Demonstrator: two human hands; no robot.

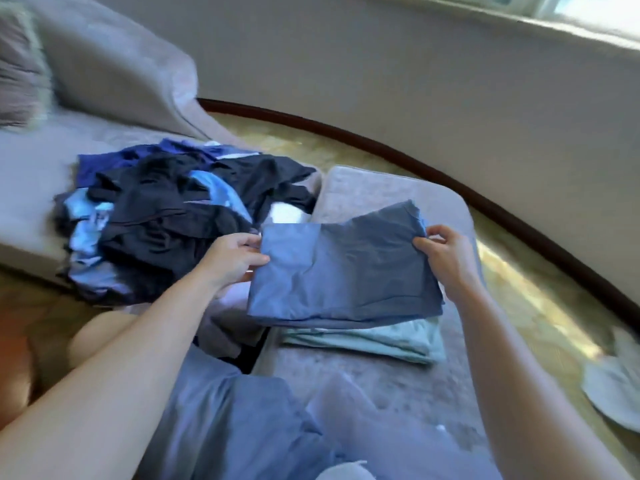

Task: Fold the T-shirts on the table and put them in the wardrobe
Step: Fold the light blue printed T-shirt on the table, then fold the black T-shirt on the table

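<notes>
I see the left hand [235,258] and right hand [446,258] each pinching a side edge of the folded blue T-shirt [346,271], held over a folded green shirt [374,341] near the grey ottoman's [363,188] front edge. Unfolded shirts [166,220] heap at the sofa [104,64] seat's right end. Beyond are yellow floor [519,271] and pale wall [415,81].

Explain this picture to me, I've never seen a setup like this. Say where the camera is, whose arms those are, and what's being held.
No machine here: a person wears one camera on the head, looking down at their own arms. The left hand and right hand grip a folded blue T-shirt by its sides, over a folded pale green shirt on a grey cushion. To the left lies a pile of unfolded dark and blue clothes.
</notes>
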